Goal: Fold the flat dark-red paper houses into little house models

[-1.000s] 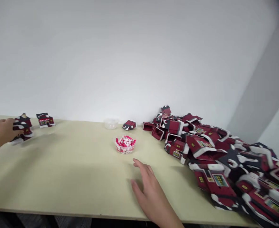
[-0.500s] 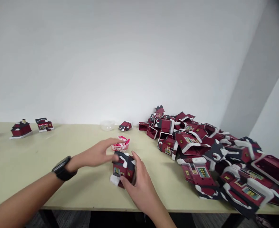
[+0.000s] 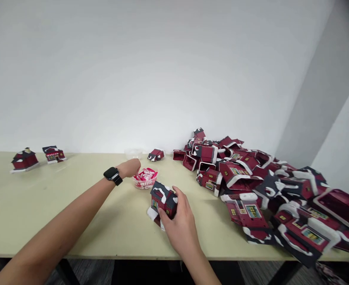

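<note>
My right hand grips a dark-roofed red model house at the middle of the table's near side, its fingers on the house's right wall. The house tilts, with white snow trim along its roof and base. My left hand is stretched forward, right next to a round clear tub of red-and-white pieces. Its fingers are foreshortened and partly hidden, so I cannot tell if they hold anything. A black watch sits on my left wrist.
A large heap of red house parts covers the right of the pale wooden table. Two small houses stand at the far left. A clear cup and a red piece sit by the wall.
My left hand has let go of the house and moved forward to the tub. My right hand still holds the house, which has shifted slightly up and right.
</note>
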A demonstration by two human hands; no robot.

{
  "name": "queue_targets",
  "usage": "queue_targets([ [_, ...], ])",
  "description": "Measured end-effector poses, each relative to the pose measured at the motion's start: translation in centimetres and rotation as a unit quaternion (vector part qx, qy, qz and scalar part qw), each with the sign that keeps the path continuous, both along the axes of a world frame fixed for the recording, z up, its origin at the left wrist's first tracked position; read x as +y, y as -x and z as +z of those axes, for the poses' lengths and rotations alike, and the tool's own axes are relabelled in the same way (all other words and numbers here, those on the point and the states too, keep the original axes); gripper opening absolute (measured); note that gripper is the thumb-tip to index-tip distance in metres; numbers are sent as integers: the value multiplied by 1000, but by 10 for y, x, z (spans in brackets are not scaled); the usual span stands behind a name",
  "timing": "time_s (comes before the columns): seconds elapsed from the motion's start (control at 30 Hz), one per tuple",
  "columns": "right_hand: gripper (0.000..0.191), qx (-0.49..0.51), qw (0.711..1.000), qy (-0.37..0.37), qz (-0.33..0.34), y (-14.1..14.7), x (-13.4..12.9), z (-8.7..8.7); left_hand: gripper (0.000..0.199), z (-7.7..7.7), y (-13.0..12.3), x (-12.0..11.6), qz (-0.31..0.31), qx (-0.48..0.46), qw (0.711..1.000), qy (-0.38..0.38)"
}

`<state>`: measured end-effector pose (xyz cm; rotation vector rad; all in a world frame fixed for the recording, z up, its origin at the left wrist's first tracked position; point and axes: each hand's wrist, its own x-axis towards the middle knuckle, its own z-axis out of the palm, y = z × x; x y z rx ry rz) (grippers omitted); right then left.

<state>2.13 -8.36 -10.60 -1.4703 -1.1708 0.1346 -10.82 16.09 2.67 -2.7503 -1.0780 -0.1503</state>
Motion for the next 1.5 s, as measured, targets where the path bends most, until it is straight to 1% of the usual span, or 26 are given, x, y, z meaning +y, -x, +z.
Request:
queue_targets([
  [0.07, 65, 14, 1000, -1, 1, -1, 1, 0, 21, 8, 5, -5, -2, -25, 1000, -13],
  [0.13, 65, 31, 999, 2, 6, -4, 3, -2, 16, 14, 9, -16, -9, -59, 998, -36],
  [0.17, 64, 46, 999, 5, 9, -5, 4, -2, 13, 15, 10, -24, -23, -86, 995, -45],
  [0.2, 64, 66, 998, 6, 16, -6, 5, -3, 13, 14, 9, -35, -53, -127, 990, -39],
  [0.23, 65, 92, 995, 3, 25, -7, 5, -4, 14, 10, 7, -48, -98, -181, 978, -14],
  [0.27, 65, 125, 992, -4, 33, -8, 6, -4, 14, 4, 5, -62, -153, -242, 958, 29],
  [0.33, 69, 194, 979, -30, 49, -10, 8, -7, 11, -13, -2, -91, -255, -349, 892, 134],
  [0.37, 72, 228, 971, -45, 58, -12, 9, -8, 10, -23, -6, -103, -284, -376, 867, 164],
  [0.4, 76, 261, 961, -58, 68, -13, 11, -10, 9, -32, -9, -114, -298, -386, 856, 170],
  [0.47, 84, 318, 940, -78, 96, -16, 13, -14, 6, -46, -14, -125, -306, -388, 858, 138],
  [0.53, 90, 353, 923, -89, 121, -19, 15, -18, 6, -53, -17, -128, -320, -383, 861, 94],
  [0.57, 91, 360, 920, -89, 129, -20, 15, -19, 7, -55, -17, -127, -336, -376, 861, 75],
  [0.67, 93, 355, 921, -85, 137, -22, 15, -21, 12, -55, -15, -124, -388, -339, 857, 22],
  [0.73, 93, 348, 924, -82, 136, -22, 14, -21, 15, -53, -14, -124, -407, -324, 854, -1],
  [0.93, 90, 345, 929, -75, 113, -18, 10, -15, 16, -53, -12, -119, -418, -302, 856, -20],
  [1.07, 84, 332, 933, -69, 121, -15, 6, -10, 17, -51, -9, -115, -412, -292, 863, -27],
  [1.13, 84, 334, 932, -65, 121, -14, 4, -8, 17, -48, -7, -116, -422, -275, 863, -39],
  [1.27, 84, 349, 927, -68, 124, -15, 5, -8, 19, -43, -2, -118, -457, -230, 857, -58],
  [1.4, 87, 356, 924, -58, 129, -16, 7, -10, 21, -42, -1, -118, -472, -216, 849, -96],
  [1.5, 86, 330, 935, -59, 116, -16, 6, -10, 18, -43, -1, -118, -485, -209, 838, -140],
])
